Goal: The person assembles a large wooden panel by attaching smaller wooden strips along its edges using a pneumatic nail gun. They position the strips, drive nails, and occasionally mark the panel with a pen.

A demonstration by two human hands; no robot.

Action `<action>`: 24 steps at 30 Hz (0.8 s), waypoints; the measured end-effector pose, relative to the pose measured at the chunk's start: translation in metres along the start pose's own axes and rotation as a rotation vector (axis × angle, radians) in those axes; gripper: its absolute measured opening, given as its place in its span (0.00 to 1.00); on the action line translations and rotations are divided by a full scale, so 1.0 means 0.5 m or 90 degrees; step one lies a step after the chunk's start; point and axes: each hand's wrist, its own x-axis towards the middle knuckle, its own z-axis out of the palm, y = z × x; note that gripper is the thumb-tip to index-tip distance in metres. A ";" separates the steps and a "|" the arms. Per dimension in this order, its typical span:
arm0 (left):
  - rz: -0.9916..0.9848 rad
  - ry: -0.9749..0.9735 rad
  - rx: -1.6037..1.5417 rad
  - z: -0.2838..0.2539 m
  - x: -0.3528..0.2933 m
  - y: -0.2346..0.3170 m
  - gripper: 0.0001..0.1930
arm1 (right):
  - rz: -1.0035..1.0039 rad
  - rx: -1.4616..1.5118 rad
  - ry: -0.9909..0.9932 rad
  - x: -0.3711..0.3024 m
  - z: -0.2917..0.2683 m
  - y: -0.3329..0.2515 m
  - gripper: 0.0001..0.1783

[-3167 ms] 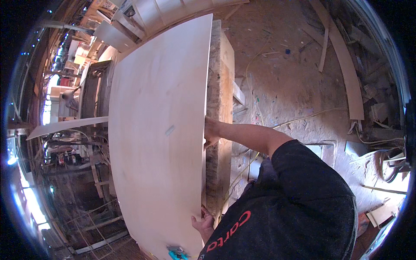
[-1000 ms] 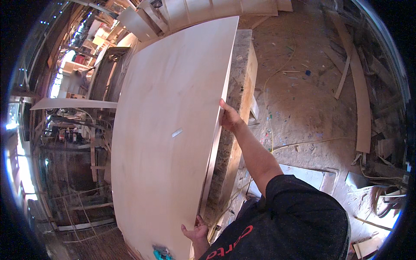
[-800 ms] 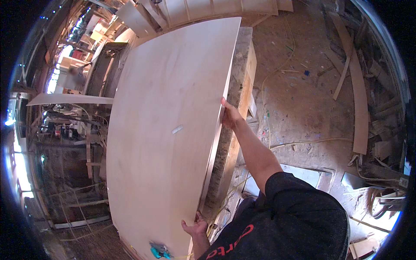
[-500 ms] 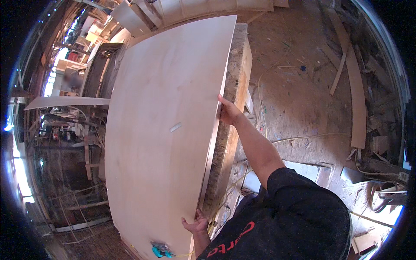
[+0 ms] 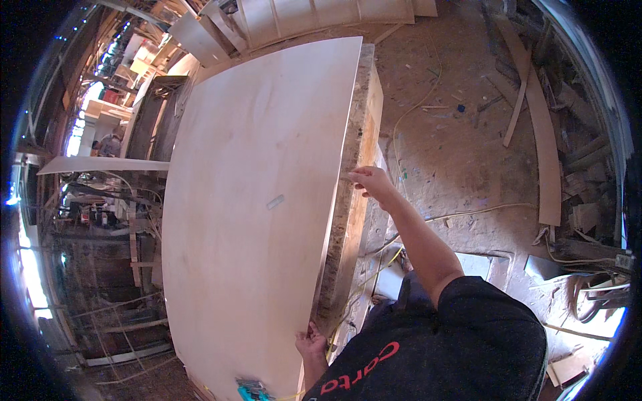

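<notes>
A large pale plywood sheet lies over a thick worn worktable. A small light rectangular piece rests on its face. My right hand hovers over the worktable's edge strip, just off the sheet's right edge. Its fingers are curled together in a pinch, and whatever they may hold is too small to make out. Close to the sheet's lower right edge, my left hand has its palm partly up and its fingers apart. A teal and grey tool sits at the sheet's near end, partly cut off.
Pale panels lie beyond the worktable's far end. A thin board juts out at the left. Long wood strips and offcuts lie on the floor at the right. A yellowish cord runs across the floor.
My right hand has let go of the sheet's edge and moved right, its fingers now pinched. My left hand has drawn back rightward off the sheet's face.
</notes>
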 end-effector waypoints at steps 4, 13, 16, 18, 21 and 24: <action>-0.041 0.025 -0.018 0.044 -0.050 -0.019 0.23 | -0.002 -0.015 0.024 -0.035 -0.025 0.049 0.20; -0.018 -0.051 0.046 0.006 0.011 -0.051 0.24 | -0.061 -0.117 0.040 -0.077 -0.078 0.142 0.18; -0.027 -0.115 0.022 0.027 -0.036 -0.054 0.23 | -0.096 -0.175 0.058 -0.074 -0.080 0.182 0.16; -0.030 -0.166 0.007 0.001 -0.025 -0.055 0.21 | -0.133 -0.161 0.024 -0.082 -0.062 0.189 0.15; -0.161 -0.170 0.052 -0.022 -0.046 -0.040 0.23 | -0.197 -0.148 -0.002 -0.117 -0.009 0.154 0.12; -0.134 -0.309 0.285 -0.020 -0.134 -0.014 0.25 | -0.241 -0.374 -0.017 -0.144 0.050 0.100 0.14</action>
